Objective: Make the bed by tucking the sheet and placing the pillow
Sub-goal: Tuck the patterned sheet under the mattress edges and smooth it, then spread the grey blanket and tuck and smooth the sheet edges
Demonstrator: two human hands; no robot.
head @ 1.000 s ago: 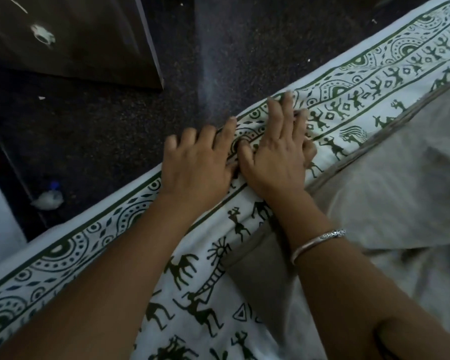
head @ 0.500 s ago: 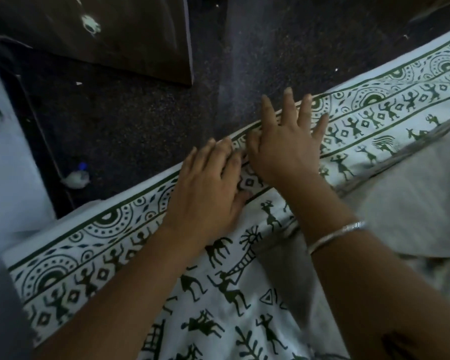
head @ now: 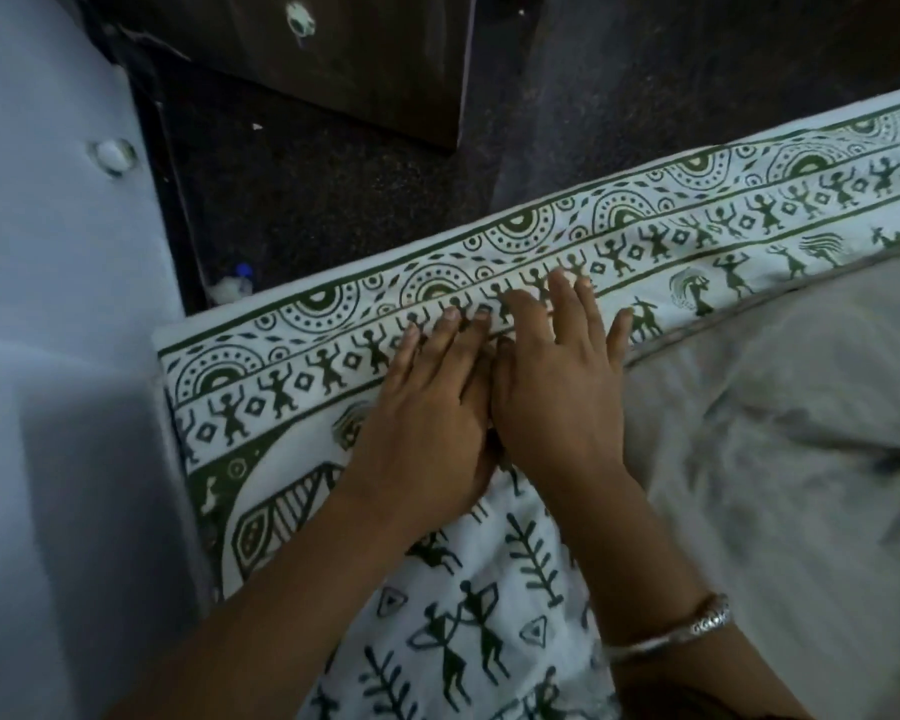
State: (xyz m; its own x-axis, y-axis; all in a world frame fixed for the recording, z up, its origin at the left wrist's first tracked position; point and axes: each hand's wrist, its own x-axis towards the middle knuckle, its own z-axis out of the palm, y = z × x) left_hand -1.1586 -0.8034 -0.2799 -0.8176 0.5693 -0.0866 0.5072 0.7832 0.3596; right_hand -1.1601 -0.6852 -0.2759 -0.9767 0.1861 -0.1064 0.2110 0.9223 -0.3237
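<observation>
Near the bed's far edge, the left hand (head: 427,433) and right hand (head: 557,402) lie flat on the printed sheet (head: 292,376), fingers straight and gripping nothing, so a sideways push could drag its border askew or ridge it.

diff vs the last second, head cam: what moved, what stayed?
The left hand and right hand slid flat along the border of the printed sheet, leftward toward its corner. Nothing gripped or released. Same: hands side by side, fingers straight, pressing the sheet; grey cover beside them.
</observation>
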